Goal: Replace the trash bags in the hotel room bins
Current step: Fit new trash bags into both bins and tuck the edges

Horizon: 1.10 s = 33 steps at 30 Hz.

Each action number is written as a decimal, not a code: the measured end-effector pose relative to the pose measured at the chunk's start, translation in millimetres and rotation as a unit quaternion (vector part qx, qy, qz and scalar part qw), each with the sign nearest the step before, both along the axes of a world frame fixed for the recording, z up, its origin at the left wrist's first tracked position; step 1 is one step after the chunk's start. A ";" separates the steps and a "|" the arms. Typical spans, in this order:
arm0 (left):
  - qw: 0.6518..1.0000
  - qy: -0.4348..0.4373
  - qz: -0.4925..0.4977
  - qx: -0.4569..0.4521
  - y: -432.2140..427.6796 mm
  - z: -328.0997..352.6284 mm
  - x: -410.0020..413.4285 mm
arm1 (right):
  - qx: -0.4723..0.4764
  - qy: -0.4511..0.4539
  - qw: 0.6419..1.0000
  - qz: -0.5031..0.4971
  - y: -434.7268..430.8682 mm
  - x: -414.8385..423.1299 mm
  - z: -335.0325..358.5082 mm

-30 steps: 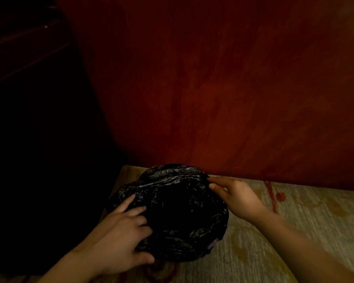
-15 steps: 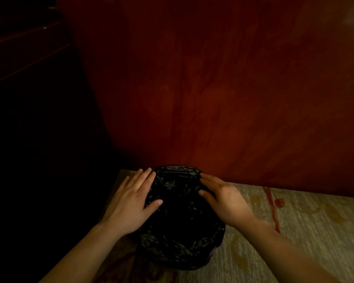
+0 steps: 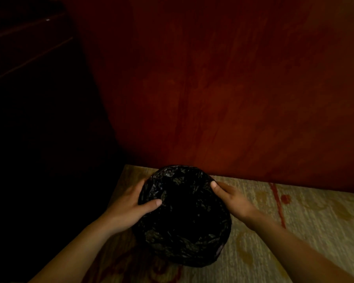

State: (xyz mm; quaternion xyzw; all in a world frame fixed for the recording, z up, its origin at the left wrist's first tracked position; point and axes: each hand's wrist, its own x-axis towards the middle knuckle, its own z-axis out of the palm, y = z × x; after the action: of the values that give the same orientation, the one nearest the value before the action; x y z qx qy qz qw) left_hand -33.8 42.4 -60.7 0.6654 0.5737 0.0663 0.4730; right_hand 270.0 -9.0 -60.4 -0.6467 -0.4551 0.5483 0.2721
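Observation:
A round bin lined with a crinkled black trash bag [image 3: 184, 227] stands on the carpet against the wall. The bag covers the rim and the outside, so the bin itself is hidden. My left hand [image 3: 129, 207] clasps the left rim, thumb lying over the bag's inner edge, fingers down the outside. My right hand [image 3: 231, 198] holds the right rim the same way, thumb on top of the plastic. The inside of the bag is dark and I cannot see its bottom.
A dark red wood-grain panel [image 3: 223, 88] rises right behind the bin. Dark furniture [image 3: 29, 99] fills the left side. Beige patterned carpet [image 3: 305, 221] with red marks spreads to the right and front.
Both hands slid from the top of the bag out to the bin's sides. The bag now lies open over the rim, where a second ago it was bunched across the top.

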 end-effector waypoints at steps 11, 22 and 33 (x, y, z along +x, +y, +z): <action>0.999 -0.044 -0.019 0.016 -59.5 -19.4 -12.1 | 0.060 -0.046 0.992 0.100 -38.5 7.5 -2.8; 0.991 0.069 -0.003 0.116 -68.7 -15.7 0.4 | 0.060 -0.153 0.976 0.147 -51.8 9.8 -21.2; 0.910 0.242 -0.211 0.261 -73.1 -11.2 5.9 | 0.111 -0.256 0.951 0.132 -61.0 3.9 -47.8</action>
State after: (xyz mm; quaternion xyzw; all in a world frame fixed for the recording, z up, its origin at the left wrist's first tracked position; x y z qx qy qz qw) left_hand -27.9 -30.7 -72.0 0.8663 0.4791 -0.0506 0.1321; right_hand 273.9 -70.0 -108.3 -0.6654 -0.6484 0.3416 0.1420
